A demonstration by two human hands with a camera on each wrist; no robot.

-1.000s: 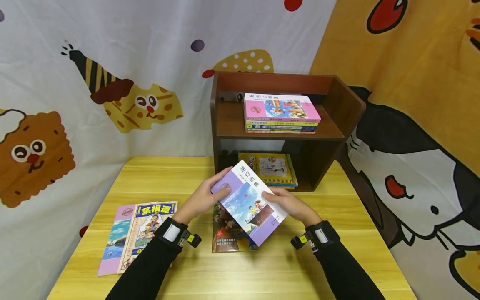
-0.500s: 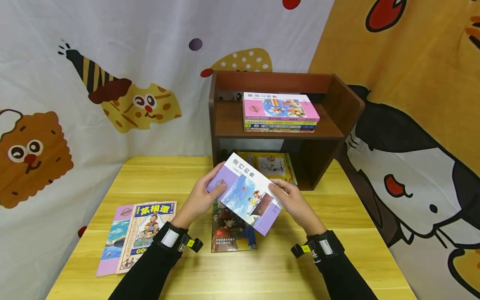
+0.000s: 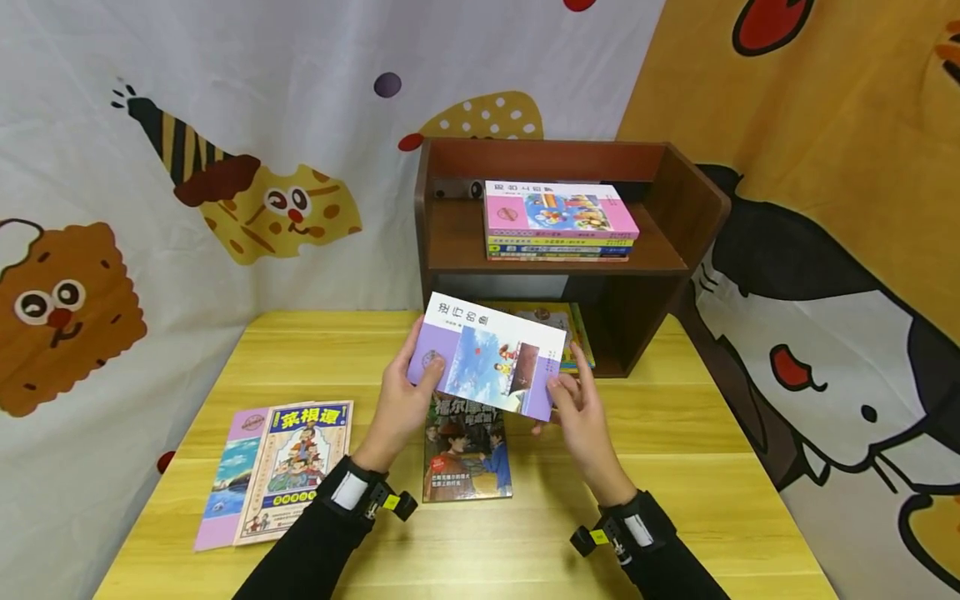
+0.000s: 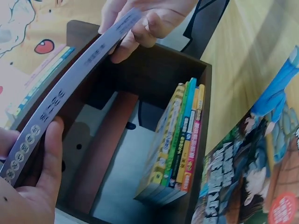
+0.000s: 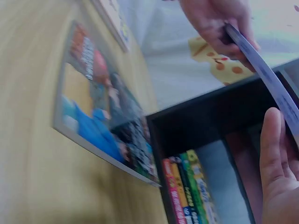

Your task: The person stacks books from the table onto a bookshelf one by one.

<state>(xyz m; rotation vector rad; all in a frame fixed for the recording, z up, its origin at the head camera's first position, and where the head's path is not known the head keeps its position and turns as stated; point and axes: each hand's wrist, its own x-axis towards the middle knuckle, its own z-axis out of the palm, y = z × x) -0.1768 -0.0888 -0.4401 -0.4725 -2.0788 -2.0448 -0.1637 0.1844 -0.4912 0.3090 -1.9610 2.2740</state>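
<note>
A purple-and-white paperback book (image 3: 486, 360) hangs above the table, cover up and tipped slightly down to the right. My left hand (image 3: 400, 398) grips its left end, thumb on the cover and fingers beneath. At the right end, my right hand (image 3: 587, 425) pinches the lower corner with the thumb in front. The book's spine (image 4: 70, 86) faces the left wrist camera. Below the held book lies a dark illustrated book (image 3: 467, 454) on the table, its top edge covered. Just behind the hands stands a brown two-tier bookshelf (image 3: 457, 242).
A stack of several books (image 3: 562, 218), pink cover on top, lies on the upper shelf. Several more books (image 4: 175, 140) lie flat in the lower compartment, partly hidden in the head view. A comic-style book (image 3: 303, 462) overlaps a purple-edged book (image 3: 232, 475) at the table's left.
The held book has turned counterclockwise from a steep slant to nearly level and risen toward the shelf. My right hand has shifted its hold to the lower right corner. More of the dark book shows.
</note>
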